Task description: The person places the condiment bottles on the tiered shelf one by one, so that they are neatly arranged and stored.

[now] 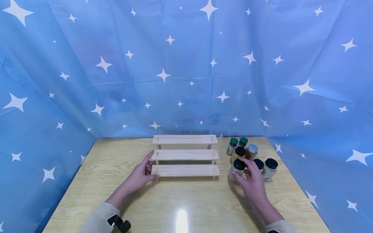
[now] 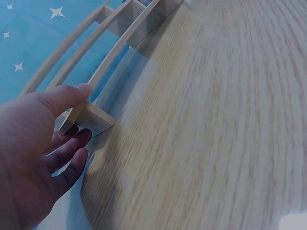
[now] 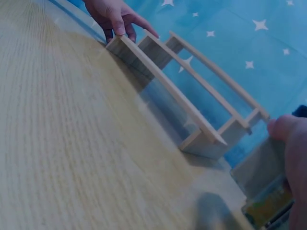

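A three-tier wooden shelf rack (image 1: 185,170) stands on the table with its steps rising toward the back. My left hand (image 1: 141,173) holds its left end, the thumb (image 2: 76,93) on the edge of the lowest tier and the other fingers curled beside the end. Over on the right, my right hand (image 1: 253,181) grips a clear jar (image 1: 235,173) with a black lid, thumb on the near side and fingers round the far side. In the right wrist view that jar (image 3: 261,165) shows only partly beside the thumb (image 3: 283,128).
Close round the gripped jar stand two more black-lidded jars (image 1: 270,170), a yellowish jar (image 1: 238,154), a brown jar with a silver lid (image 1: 251,152) and two green-capped bottles (image 1: 231,148). A blue star-patterned curtain (image 1: 186,64) hangs behind the wooden table (image 1: 163,204).
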`<state>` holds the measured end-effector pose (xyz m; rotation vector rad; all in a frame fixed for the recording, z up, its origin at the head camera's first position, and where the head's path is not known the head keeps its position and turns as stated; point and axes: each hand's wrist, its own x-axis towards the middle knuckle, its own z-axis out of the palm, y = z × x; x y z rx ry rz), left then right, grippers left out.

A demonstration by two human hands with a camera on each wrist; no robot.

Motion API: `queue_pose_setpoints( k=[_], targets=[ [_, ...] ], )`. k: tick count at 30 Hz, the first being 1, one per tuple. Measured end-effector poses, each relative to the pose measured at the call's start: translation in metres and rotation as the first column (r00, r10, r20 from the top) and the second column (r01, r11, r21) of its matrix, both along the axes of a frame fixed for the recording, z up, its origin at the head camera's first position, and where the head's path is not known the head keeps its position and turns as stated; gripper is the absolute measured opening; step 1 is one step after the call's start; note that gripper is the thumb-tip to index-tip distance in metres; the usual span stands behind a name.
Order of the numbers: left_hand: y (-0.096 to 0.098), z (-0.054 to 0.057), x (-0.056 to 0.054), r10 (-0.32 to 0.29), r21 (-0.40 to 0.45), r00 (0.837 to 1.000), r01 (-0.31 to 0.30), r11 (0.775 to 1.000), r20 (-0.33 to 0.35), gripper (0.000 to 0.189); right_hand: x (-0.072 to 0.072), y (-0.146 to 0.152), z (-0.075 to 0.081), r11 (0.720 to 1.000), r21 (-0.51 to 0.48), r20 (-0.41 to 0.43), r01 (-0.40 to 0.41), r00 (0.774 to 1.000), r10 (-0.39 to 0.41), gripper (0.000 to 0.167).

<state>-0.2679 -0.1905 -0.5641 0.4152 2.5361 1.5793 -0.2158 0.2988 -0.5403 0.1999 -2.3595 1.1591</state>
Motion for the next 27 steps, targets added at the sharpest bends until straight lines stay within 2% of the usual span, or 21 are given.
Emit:
queue_pose_setpoints(
  k=[6, 13, 16, 23, 27],
  targets=[
    [0.001, 0.002, 0.001, -0.005, 0.004, 1.0, 0.005, 1.0, 0.003, 0.118, -0.001, -0.003, 0.014, 0.995, -0.014, -0.094, -0.095, 0.991, 0.093, 0.072],
    [0.001, 0.001, 0.001, -0.003, -0.003, 1.0, 0.003, 1.0, 0.008, 0.118, -0.011, -0.012, 0.033, 0.984, 0.096, -0.154, -0.149, 0.975, 0.162, 0.072],
    [0.001, 0.0, 0.001, -0.012, -0.003, 1.0, 0.012, 1.0, 0.003, 0.118, -0.017, -0.019, 0.043, 0.98, 0.077, -0.159, -0.182, 0.968, 0.192, 0.072],
    [0.0, 0.002, -0.001, -0.002, -0.004, 1.0, 0.002, 1.0, -0.014, 0.117, -0.042, -0.042, 0.068, 0.965, -0.038, -0.112, -0.261, 0.96, 0.255, 0.065],
    [0.0, 0.002, -0.001, -0.004, 0.002, 1.0, 0.004, 1.0, -0.014, 0.117, -0.056, -0.058, 0.082, 0.957, -0.027, -0.095, -0.289, 0.954, 0.285, 0.062]
  ],
)
